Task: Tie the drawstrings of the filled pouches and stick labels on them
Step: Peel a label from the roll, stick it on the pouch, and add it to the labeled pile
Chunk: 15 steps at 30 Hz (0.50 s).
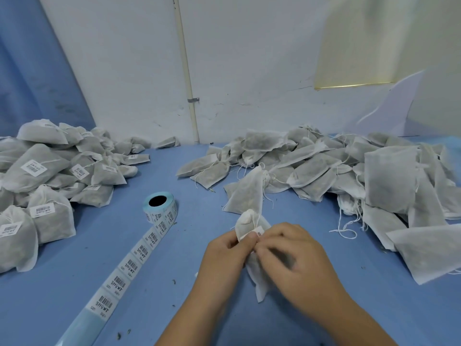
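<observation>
A white filled pouch (249,221) with its neck cinched by a drawstring is held over the blue table near the front middle. My left hand (224,255) grips it from the left, thumb on its face. My right hand (291,255) covers its lower part, fingertips at a small barcode label (259,231) that lies on the pouch by my left thumb. Most of the pouch body is hidden under my right hand. A label roll (159,204) stands to the left, its strip of labels (129,268) unrolled toward the front edge.
A heap of labelled pouches (45,176) fills the left side. A larger heap of unlabelled pouches (349,171) with loose strings spreads across the right. One pouch (247,193) lies just beyond my hands. The white wall (249,71) stands behind the table.
</observation>
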Tool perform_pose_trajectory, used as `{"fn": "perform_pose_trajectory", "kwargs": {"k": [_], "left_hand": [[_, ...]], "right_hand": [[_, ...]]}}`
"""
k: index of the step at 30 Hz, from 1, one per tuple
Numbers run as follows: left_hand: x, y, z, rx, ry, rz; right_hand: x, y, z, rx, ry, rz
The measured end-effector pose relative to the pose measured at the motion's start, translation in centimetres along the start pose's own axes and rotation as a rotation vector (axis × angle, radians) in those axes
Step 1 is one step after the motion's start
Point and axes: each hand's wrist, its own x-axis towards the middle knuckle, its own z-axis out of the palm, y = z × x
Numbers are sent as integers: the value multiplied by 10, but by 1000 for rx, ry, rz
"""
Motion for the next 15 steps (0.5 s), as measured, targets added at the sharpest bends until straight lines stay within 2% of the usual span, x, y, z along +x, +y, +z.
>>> {"fn": "perform_pose_trajectory", "kwargs": {"k": [2, 3, 6, 10, 15], "left_hand": [[-1, 1, -1, 20, -26, 10], [-1, 2, -1, 21, -44, 9], [-5, 5, 3, 57, -106, 24], [-2, -1, 0, 43, -179, 47], [2, -6, -7, -9, -289, 54]], "right_hand": [[3, 3, 1, 160, 111, 182], [4, 4, 1, 193, 114, 274], [6, 8, -1, 355, -6, 500], [7, 11, -9, 616, -26, 577], [5, 11, -10, 760, -25, 623]]}}
